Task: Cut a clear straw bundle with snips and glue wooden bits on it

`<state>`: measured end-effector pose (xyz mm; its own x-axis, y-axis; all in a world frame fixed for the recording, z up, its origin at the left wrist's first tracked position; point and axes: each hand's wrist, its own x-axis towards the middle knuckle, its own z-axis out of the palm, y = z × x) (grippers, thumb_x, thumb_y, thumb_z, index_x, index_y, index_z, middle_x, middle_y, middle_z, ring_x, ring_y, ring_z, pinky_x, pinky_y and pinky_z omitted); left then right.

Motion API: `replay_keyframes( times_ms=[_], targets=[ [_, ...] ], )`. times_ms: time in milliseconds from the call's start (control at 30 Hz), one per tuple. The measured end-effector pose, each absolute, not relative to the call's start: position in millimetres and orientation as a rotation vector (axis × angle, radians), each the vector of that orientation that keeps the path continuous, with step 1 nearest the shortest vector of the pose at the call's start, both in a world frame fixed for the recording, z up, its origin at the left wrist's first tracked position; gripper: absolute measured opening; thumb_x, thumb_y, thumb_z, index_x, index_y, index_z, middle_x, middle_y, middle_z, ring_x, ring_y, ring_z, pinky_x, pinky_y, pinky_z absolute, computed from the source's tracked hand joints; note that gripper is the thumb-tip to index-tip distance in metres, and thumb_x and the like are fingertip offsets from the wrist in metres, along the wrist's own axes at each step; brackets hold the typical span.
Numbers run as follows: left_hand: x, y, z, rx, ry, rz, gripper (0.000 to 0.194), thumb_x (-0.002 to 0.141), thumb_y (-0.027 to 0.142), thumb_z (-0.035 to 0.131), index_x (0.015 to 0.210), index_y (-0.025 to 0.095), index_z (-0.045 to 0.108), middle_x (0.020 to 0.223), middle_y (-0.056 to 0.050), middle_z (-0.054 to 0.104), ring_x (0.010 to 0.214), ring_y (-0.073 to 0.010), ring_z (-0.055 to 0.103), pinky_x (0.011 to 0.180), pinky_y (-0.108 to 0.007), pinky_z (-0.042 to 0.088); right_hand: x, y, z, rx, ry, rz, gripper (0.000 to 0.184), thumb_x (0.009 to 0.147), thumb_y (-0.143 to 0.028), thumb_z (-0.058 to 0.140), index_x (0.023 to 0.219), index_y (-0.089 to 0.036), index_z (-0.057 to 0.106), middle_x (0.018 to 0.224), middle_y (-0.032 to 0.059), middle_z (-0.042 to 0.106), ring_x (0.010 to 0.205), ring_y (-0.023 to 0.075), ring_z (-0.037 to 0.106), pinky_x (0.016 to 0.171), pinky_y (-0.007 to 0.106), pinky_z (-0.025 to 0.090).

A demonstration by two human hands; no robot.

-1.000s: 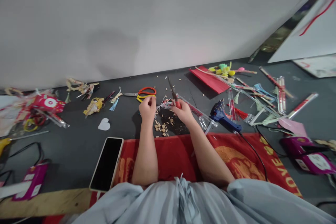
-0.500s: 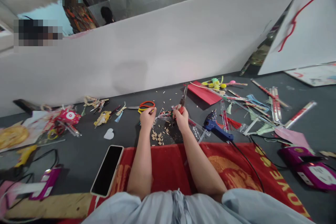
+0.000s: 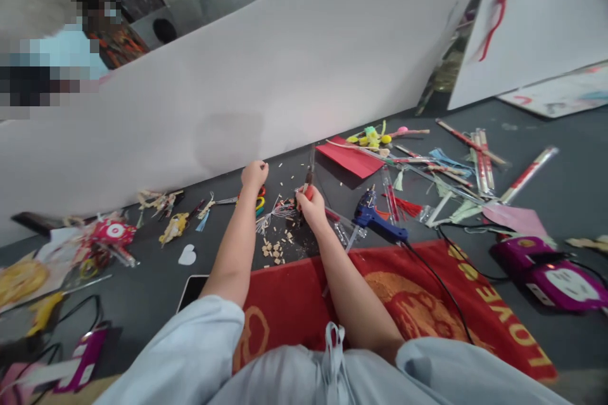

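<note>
My right hand (image 3: 311, 204) is closed around a red-handled tool (image 3: 309, 178), which looks like pliers, its narrow metal end pointing up and away. My left hand (image 3: 255, 174) is raised beyond the scissors, close to the white panel. Its fingers are curled together; anything between them is too small to make out. Orange-and-yellow-handled scissors (image 3: 228, 201) lie partly behind my left forearm. Between my hands is a bundle of thin white and red strands (image 3: 278, 211). Small wooden bits (image 3: 273, 249) are scattered nearer to me.
A blue glue gun (image 3: 380, 218) with a cord lies right of my right hand. Behind it are a red paper sheet (image 3: 351, 157) and wrapped sticks (image 3: 482, 161). A phone (image 3: 190, 291) is beside my left arm. The white panel (image 3: 294, 69) borders the table's far side.
My left hand has moved away from the strands, forward and a little left, toward the panel. My right hand still grips the tool. The view has shifted, and my left sleeve now covers much of the phone.
</note>
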<state>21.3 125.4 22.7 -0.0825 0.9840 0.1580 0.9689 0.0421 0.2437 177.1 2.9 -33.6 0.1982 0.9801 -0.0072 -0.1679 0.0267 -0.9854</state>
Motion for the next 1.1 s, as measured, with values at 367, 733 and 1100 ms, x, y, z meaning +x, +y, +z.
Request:
replay_keyframes(
  times_ms=[367,733,1100],
  targets=[
    [21.1,179.8,0.6,2.116,2.317,0.239,0.036,0.088,0.033,0.041,0.096,0.014,0.07,0.104,-0.016,0.07,0.094,-0.0225,0.062,0.082,-0.032,0.042,180.7,2.6,-27.2,-1.227,-0.999,1.057,0.017,0.07,-0.034,0.049,0.082,-0.022,0.053,0.064,-0.0049,0.05,0.061,0.0126,0.047,0.062,0.025,0.042],
    [27.3,191.2,-12.6,2.18,2.321,0.143,0.039,0.087,0.025,0.038,0.106,0.007,0.067,0.109,-0.023,0.066,0.099,-0.0291,0.061,0.086,-0.04,0.044,183.2,0.1,-22.5,-1.287,-1.05,1.048,0.017,0.07,-0.033,0.049,0.081,-0.022,0.053,0.069,-0.0032,0.054,0.067,0.014,0.051,0.066,0.026,0.044],
    [29.8,195.0,-21.9,2.073,2.269,0.187,0.042,0.088,0.02,0.031,0.111,0.005,0.063,0.115,-0.024,0.06,0.107,-0.0325,0.056,0.09,-0.042,0.041,185.0,-3.5,-15.2,-1.301,-1.114,1.037,0.01,0.071,-0.03,0.049,0.078,-0.022,0.051,0.065,-0.0047,0.052,0.064,0.0134,0.049,0.066,0.025,0.039]
  ],
)
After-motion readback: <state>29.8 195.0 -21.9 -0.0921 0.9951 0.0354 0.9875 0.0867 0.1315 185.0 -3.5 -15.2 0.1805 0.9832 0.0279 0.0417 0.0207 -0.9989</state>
